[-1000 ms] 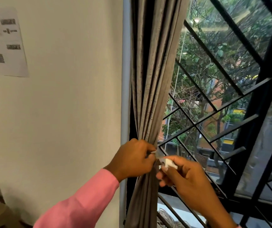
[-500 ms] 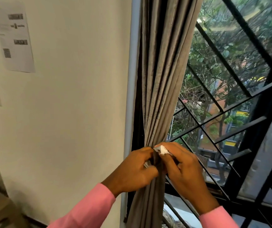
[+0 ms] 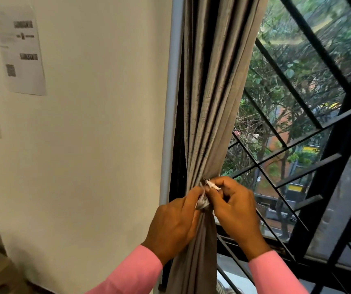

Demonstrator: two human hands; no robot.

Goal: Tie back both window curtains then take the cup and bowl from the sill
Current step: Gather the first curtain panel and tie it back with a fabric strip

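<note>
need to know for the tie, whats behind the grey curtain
Behind the curtain a dark window frame edge shows at its left and the black grille at its right. The folds cover the rest.

Source: daylight is coming through the window (image 3: 297, 128) at 3 o'clock.
Brightness: the wall (image 3: 98, 149) at 9 o'clock is glowing softly; the white tie (image 3: 213, 185) is catching light.
Shadows: curtain (image 3: 209, 98) folds are holding dark streaks.
Blur: printed sheets (image 3: 22, 52) at 10 o'clock and foliage (image 3: 327, 32) at 1 o'clock are smearing.
Distortion: straight lines are bowing slightly toward the edges.
</note>
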